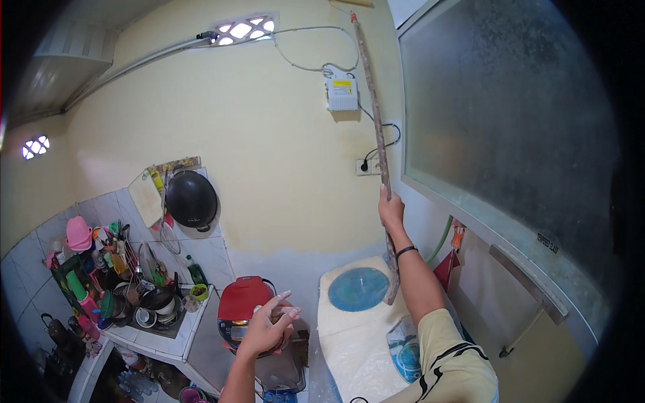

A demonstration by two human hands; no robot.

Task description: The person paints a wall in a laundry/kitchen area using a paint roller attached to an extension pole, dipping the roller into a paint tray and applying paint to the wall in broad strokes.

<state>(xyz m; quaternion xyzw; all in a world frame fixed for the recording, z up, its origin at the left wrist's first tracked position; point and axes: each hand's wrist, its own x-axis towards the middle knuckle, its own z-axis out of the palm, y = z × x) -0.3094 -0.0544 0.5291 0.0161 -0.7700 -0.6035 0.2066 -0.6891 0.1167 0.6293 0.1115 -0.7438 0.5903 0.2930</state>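
My right hand is wrapped round a long, rough wooden stick, gripping it below its middle. The stick stands nearly upright and leans a little left at the top. Its red upper tip is close to a thin wire high on the wall, but I cannot tell if they touch. The lower end hangs over the cream top of a twin-tub washing machine with a round blue lid. My left hand is raised with fingers spread, holding nothing I can see, in front of a red rice cooker.
A white electrical box and a socket with a black plug are on the wall behind the stick. A large framed glass panel stands at right. At left, a tiled counter bears crowded dishes; a black wok hangs above.
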